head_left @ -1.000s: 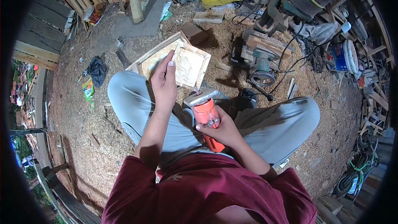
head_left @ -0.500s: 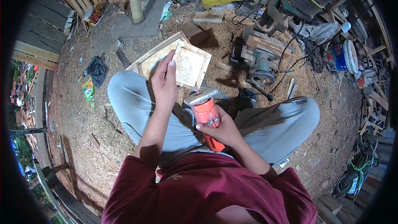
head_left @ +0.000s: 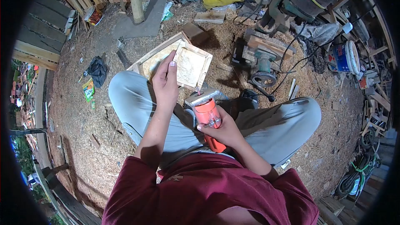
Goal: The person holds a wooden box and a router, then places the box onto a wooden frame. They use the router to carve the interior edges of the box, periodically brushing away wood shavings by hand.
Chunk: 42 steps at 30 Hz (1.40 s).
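My left hand (head_left: 165,84) is closed on the left side of a small wooden tray (head_left: 192,67), thumb and fingers along its raised rim. The tray is tilted up, its pale hollowed face toward me. Wrapped round the orange body of a trim router (head_left: 207,114), my right hand (head_left: 224,130) holds it between my knees. The router's flat clear base faces the tray, and its thin bit reaches right at the tray's lower edge. A larger wooden frame (head_left: 156,46) lies behind, partly covered by the tray and my left hand.
A green bench machine with a handwheel (head_left: 263,77) stands on the sawdust-strewn ground ahead to the right, cables running by it. A wood block (head_left: 195,33) lies beyond the frame. At left is a black plastic bag (head_left: 97,71); a paint bucket (head_left: 343,57) sits far right.
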### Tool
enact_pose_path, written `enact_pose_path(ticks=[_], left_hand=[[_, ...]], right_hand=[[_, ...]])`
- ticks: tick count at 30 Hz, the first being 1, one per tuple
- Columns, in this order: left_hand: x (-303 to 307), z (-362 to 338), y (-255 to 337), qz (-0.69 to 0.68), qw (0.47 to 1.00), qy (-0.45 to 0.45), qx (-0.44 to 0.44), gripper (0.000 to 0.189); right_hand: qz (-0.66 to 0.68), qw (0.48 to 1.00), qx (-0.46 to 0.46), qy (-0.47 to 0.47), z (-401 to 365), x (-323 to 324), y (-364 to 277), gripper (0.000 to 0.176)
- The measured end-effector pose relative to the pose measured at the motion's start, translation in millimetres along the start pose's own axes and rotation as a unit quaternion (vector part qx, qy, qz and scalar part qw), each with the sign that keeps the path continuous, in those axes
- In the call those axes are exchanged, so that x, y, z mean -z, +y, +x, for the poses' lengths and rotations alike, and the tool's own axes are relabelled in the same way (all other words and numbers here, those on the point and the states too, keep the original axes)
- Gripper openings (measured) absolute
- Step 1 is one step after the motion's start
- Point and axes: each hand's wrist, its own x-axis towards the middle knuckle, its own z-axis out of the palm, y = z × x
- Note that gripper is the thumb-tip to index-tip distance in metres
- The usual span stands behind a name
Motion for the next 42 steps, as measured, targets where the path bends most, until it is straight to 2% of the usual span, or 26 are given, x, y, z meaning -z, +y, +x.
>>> enact_pose_path(ticks=[42], left_hand=[[0.1, -0.5, 2.6, 0.013, 1.0, 0.0, -0.01, 0.038]], right_hand=[[-0.003, 1.0, 0.007, 0.005, -0.4, -0.4, 2.6, 0.063]])
